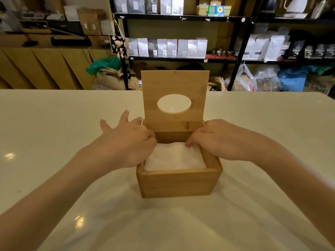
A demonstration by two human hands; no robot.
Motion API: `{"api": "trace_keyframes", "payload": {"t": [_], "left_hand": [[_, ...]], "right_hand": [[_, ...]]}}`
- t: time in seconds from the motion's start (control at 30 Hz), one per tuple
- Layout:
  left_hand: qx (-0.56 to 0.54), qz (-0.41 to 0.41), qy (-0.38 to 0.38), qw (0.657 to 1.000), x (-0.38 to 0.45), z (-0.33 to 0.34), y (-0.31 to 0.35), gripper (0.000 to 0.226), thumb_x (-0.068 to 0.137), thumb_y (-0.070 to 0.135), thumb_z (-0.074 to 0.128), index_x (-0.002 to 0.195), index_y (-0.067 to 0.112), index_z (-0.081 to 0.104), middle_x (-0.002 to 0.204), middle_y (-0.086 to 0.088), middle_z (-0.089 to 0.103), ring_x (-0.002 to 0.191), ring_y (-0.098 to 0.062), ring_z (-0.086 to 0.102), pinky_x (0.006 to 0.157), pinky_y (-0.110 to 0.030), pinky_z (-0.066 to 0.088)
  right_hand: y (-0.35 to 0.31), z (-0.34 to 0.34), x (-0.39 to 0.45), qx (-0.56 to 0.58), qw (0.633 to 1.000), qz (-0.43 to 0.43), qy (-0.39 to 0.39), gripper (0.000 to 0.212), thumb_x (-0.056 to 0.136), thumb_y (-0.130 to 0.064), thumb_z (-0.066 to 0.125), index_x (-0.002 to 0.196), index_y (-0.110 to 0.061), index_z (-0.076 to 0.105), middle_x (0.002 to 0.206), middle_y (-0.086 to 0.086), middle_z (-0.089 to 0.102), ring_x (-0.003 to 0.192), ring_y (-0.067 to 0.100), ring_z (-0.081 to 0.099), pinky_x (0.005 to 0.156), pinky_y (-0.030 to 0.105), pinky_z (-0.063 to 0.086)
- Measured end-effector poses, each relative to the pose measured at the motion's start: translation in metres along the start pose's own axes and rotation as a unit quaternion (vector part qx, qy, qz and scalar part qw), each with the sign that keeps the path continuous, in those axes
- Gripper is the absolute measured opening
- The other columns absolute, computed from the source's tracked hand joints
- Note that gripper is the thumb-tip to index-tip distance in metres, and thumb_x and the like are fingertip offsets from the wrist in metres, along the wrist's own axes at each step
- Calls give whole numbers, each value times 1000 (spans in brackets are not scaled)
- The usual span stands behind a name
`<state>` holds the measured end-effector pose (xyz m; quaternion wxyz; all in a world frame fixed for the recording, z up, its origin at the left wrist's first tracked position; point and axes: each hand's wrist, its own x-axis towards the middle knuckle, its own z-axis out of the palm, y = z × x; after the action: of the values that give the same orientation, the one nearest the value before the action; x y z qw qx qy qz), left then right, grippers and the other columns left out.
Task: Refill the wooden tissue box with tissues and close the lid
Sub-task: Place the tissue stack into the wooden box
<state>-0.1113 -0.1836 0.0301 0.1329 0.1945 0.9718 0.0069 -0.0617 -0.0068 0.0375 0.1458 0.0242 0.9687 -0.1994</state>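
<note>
A wooden tissue box (178,183) stands in the middle of the white table. Its hinged lid (175,84), with an oval hole, stands upright at the back. A stack of white tissues (175,158) fills the box almost to the rim. My left hand (130,142) rests over the box's left wall, thumb and first fingers tucked down at the tissues' left edge, the other fingers spread outward. My right hand (223,140) lies over the right wall, fingers curled with the tips pressing on the far right corner of the tissues.
The white table (54,142) stretches wide on both sides of the box. Beyond its far edge stand black shelves (181,59) with coffee bags, a wooden counter (45,66) at the left, and sacks and plastic bags on the floor.
</note>
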Motion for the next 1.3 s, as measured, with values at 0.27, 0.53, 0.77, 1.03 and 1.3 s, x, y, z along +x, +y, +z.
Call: {"api": "trace_keyframes", "payload": {"t": [0.27, 0.53, 0.77, 1.03, 1.3], "left_hand": [[-45, -15, 2, 999, 6, 4, 1, 94, 61, 75, -10, 77, 29, 71, 151, 7, 27, 142, -22, -6, 105, -63, -14], [-56, 9, -5, 998, -20, 9, 2, 100, 57, 77, -11, 77, 26, 73, 133, 6, 50, 142, -19, 2, 109, -57, -11], [-45, -25, -2, 999, -21, 15, 7, 104, 57, 77, -11, 105, 25, 65, 143, 0, 41, 143, -23, -3, 106, -62, -13], [-84, -32, 82, 993, -23, 19, 8, 95, 58, 77, -8, 97, 32, 66, 146, -5, 38, 142, -29, 6, 110, -58, 2], [-85, 4, 284, 955, -50, 40, 29, 60, 86, 58, 13, 141, 33, 6, 157, 0, -1, 142, -20, -7, 114, -45, 7]], "right_hand": [[-7, -4, 0, 33, 999, 34, -14, 54, 90, -52, 21, 90, -30, 71, 116, -5, 55, 99, 17, 48, 96, 33, 32], [-10, -12, -27, 51, 999, -7, -10, 82, 84, -65, 3, 80, -25, 75, 142, -5, 39, 106, 9, 35, 89, 29, 18], [-10, 4, -26, 57, 998, 13, 12, 79, 86, -64, 8, 74, -19, 72, 81, -9, 52, 77, 4, 47, 74, 24, 34], [-2, 10, -28, 87, 995, -10, 39, 55, 89, -59, 24, 88, -27, 69, 75, -18, 49, 74, 3, 47, 81, 29, 34], [10, 23, -52, 160, 965, -116, 172, 42, 93, -42, 36, 134, -32, 36, 130, -9, 48, 96, -6, 38, 82, 9, 28]]}}
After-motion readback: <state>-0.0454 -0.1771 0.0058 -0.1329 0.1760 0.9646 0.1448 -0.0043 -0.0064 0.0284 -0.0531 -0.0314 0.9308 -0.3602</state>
